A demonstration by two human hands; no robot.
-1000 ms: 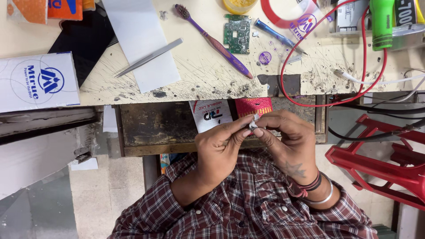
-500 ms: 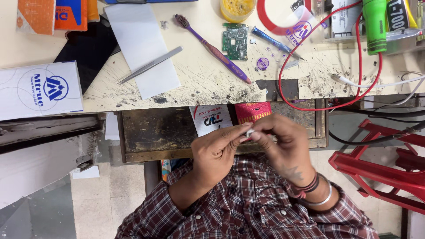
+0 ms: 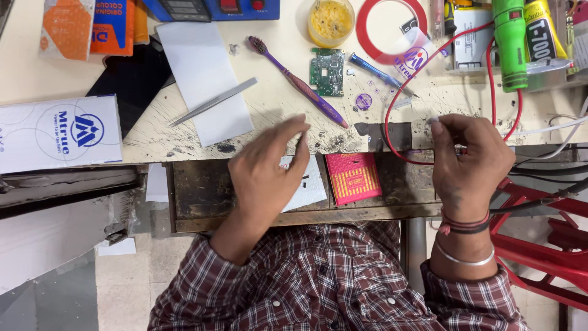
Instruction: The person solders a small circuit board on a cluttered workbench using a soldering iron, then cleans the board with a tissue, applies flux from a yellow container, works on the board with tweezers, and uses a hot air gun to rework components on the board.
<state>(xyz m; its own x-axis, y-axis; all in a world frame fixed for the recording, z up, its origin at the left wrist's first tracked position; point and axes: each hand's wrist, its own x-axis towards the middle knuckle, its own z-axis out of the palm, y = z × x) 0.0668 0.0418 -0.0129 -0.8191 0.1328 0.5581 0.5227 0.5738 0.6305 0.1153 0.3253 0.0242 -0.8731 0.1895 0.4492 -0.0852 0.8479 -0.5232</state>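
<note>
While both hands hang over the open drawer, the scarred workbench carries the clutter, all within arm's reach. White box sits at the bench's left edge, white paper sheet beside it with steel tweezers laid across, tips kept off the grime. Red wire loops over the bench edge toward the right hand. Purple toothbrush lies diagonally just beside the green circuit board, likely its cleaning brush. Left hand is blurred, fingers loosely spread, holding nothing I can see. Right hand has thumb and forefinger pinched narrow at the bench edge near the wire; something tiny may be gripped, but I cannot tell what.
</note>
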